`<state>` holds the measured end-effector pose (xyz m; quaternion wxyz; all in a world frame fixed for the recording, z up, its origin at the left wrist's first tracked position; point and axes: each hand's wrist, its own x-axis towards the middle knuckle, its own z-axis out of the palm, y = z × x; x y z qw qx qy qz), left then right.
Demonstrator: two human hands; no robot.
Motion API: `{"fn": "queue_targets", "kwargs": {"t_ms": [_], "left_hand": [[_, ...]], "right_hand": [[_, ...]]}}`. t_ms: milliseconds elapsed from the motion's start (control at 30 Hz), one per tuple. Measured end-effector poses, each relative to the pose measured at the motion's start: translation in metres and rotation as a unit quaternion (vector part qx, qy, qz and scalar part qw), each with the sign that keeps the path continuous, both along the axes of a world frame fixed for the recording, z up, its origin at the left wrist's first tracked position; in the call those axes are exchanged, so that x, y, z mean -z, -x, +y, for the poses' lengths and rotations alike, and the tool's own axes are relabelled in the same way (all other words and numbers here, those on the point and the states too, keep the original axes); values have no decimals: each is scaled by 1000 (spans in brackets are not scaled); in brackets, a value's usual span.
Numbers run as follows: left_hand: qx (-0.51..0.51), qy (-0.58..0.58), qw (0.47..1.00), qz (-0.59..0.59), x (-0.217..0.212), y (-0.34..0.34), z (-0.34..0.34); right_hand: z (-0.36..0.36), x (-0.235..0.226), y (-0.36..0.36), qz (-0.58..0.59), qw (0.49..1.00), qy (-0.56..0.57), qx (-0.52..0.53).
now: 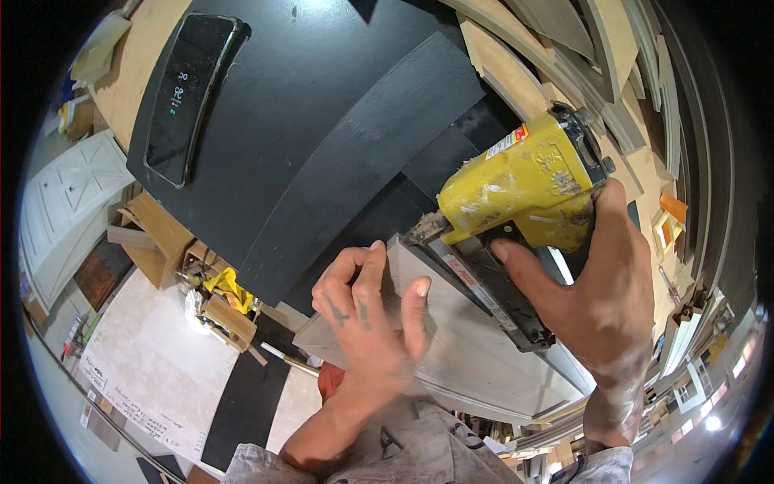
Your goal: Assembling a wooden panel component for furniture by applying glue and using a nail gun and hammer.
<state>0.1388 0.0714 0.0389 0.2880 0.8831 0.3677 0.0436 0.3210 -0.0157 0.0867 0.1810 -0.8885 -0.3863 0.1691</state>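
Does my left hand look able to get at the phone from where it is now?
Probably yes, with a forward stretch. Only the flat black surface lies between the left hand and the phone, and the nail gun in the right hand sits off to the right, clear of that path.

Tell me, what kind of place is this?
Probably a woodworking shop: there's a yellow nail gun or stapler, lots of long boards stacked together at the upper right, and what looks like a white panelled door at the left.
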Motion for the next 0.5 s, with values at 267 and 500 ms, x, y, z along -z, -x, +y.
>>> {"fn": "queue_targets", "kwargs": {"t_ms": [267, 500], "left_hand": [[-9, 10, 1000, 11, 1, 3, -4], [-10, 12, 1000, 1, 3, 4, -3]], "right_hand": [[-3, 2, -2, -46, 998, 7, -33], [-1, 1, -11, 47, 998, 36, -4]]}}
